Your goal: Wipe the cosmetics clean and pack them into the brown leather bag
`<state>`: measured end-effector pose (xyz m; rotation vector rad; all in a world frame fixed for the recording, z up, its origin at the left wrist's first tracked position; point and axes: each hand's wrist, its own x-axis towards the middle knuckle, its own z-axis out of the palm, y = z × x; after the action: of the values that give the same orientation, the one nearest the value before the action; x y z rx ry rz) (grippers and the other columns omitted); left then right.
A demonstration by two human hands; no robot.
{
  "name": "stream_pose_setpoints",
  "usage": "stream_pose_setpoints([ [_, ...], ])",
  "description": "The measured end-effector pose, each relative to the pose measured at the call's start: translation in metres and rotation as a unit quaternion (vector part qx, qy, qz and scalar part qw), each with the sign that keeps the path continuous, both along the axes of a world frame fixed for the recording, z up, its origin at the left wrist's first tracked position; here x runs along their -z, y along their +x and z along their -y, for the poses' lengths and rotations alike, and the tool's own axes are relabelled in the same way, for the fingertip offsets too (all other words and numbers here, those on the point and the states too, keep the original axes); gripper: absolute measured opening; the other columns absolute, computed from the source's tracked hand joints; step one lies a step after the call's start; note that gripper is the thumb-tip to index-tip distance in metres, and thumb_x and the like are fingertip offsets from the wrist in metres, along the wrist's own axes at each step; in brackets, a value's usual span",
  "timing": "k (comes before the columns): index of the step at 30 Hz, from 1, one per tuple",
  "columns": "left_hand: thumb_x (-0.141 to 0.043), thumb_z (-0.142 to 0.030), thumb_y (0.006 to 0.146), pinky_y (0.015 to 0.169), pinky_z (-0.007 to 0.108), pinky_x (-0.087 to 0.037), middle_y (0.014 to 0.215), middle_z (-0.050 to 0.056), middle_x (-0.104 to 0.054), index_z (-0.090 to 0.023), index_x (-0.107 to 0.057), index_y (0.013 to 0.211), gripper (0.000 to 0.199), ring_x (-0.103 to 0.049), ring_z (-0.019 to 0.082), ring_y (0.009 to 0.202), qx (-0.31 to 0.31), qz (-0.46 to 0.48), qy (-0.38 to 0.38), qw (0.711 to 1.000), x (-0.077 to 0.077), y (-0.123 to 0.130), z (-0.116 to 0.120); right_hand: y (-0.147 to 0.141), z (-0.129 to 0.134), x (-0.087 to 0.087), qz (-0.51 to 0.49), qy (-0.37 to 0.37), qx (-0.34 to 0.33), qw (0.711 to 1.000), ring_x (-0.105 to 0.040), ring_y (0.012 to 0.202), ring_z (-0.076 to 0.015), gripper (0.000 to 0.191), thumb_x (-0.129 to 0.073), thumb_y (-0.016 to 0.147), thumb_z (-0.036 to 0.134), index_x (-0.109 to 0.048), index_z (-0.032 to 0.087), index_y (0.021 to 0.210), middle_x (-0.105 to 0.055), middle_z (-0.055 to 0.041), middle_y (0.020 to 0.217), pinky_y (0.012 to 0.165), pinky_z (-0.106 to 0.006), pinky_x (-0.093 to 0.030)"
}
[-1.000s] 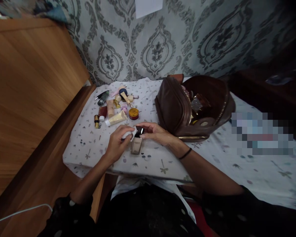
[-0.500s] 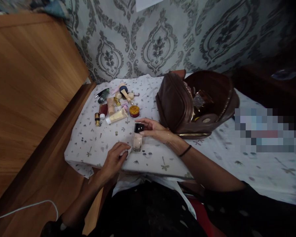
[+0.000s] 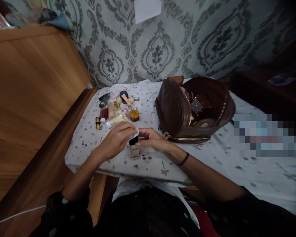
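A small glass bottle (image 3: 135, 153) with pale pinkish contents and a black cap stands on the patterned cloth, close to its front edge. My right hand (image 3: 151, 138) grips the cap from the right, thumb in front and fingers behind. Over the top of the cap comes my left hand (image 3: 118, 138), its fingers pinched on a small white wipe (image 3: 135, 134) that is mostly covered by them. The wipe lies against the cap's upper edge. Just behind my left hand is a cream tube (image 3: 117, 119) with a white cap.
Several cosmetics, including a round yellow-topped jar (image 3: 134, 115) and a gold-and-black lipstick (image 3: 98, 122), lie at the back left. An unzipped brown leather bag (image 3: 174, 105) stands to the right with things inside. A wooden cabinet (image 3: 37, 75) borders the left side.
My left hand has moved up and right with the wipe, from beside the bottle's base to the top of its cap. My right hand keeps hold of the cap.
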<state>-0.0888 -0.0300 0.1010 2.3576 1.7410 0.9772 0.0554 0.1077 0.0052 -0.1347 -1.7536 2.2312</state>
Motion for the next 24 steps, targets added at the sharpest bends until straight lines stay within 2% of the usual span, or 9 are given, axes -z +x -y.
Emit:
stream_pose_setpoints([
  [2,-0.041,-0.012,0.096,0.087,0.033,-0.050,0.103,0.007,-0.067,-0.019,-0.068,0.104,0.030,-0.062,0.018,0.098,0.022,0.006,-0.058,0.998,-0.004,-0.005,-0.010,0.001,0.000,-0.002,-0.001,0.016,-0.006,1.000,-0.065,0.083,-0.0143,0.033,-0.085,0.066,0.030,-0.070,0.017,0.092,-0.072,-0.0006,0.088,0.080,-0.028,-0.050],
  [5,-0.044,-0.014,0.094,0.082,0.032,-0.049,0.096,0.006,-0.068,-0.019,-0.070,0.099,0.027,-0.063,0.018,0.091,-0.017,0.044,-0.085,0.995,0.003,-0.013,-0.016,0.002,-0.001,-0.005,-0.006,0.019,-0.012,1.000,-0.066,0.085,-0.0140,0.034,-0.084,0.067,0.029,-0.070,0.017,0.095,-0.072,-0.0007,0.091,0.084,-0.029,-0.049],
  [10,-0.049,-0.021,0.093,0.089,0.033,-0.048,0.100,0.007,-0.071,-0.019,-0.072,0.105,0.026,-0.064,0.021,0.097,-0.095,0.160,-0.060,0.981,0.034,-0.016,-0.006,0.002,-0.002,-0.003,-0.005,0.011,0.003,1.000,-0.067,0.086,-0.0144,0.038,-0.084,0.068,0.030,-0.069,0.018,0.100,-0.073,-0.0018,0.095,0.083,-0.029,-0.051],
  [14,-0.055,-0.025,0.088,0.090,0.032,-0.048,0.105,0.007,-0.072,-0.018,-0.071,0.109,0.027,-0.065,0.021,0.099,-0.129,0.282,-0.064,0.949,0.057,-0.012,0.003,-0.002,-0.001,0.004,-0.007,-0.025,0.033,0.999,-0.066,0.084,-0.0141,0.039,-0.085,0.066,0.029,-0.068,0.018,0.099,-0.073,-0.0020,0.092,0.078,-0.026,-0.051],
  [20,-0.065,-0.029,0.078,0.066,0.024,-0.048,0.080,0.002,-0.071,-0.017,-0.073,0.100,0.027,-0.062,0.016,0.074,-0.140,0.441,-0.156,0.872,0.076,-0.006,0.011,-0.008,-0.003,0.011,-0.023,-0.146,0.110,0.983,-0.064,0.081,-0.0127,0.039,-0.088,0.060,0.027,-0.067,0.020,0.093,-0.070,-0.0003,0.091,0.072,-0.023,-0.051],
  [22,-0.070,-0.031,0.073,0.058,0.022,-0.045,0.071,0.000,-0.067,-0.016,-0.073,0.097,0.028,-0.059,0.013,0.062,-0.131,0.519,-0.196,0.822,0.080,-0.004,0.016,-0.008,-0.006,0.012,-0.028,-0.174,0.131,0.976,-0.064,0.084,-0.0132,0.038,-0.087,0.062,0.028,-0.067,0.022,0.093,-0.070,-0.0006,0.096,0.075,-0.024,-0.052],
  [24,-0.076,-0.033,0.070,0.053,0.021,-0.044,0.066,-0.001,-0.065,-0.016,-0.072,0.099,0.034,-0.056,0.011,0.055,-0.128,0.599,-0.227,0.757,0.084,0.001,0.021,-0.009,-0.010,0.014,-0.029,-0.186,0.152,0.970,-0.064,0.085,-0.0138,0.037,-0.086,0.064,0.029,-0.067,0.023,0.095,-0.070,-0.0008,0.100,0.077,-0.025,-0.053],
])
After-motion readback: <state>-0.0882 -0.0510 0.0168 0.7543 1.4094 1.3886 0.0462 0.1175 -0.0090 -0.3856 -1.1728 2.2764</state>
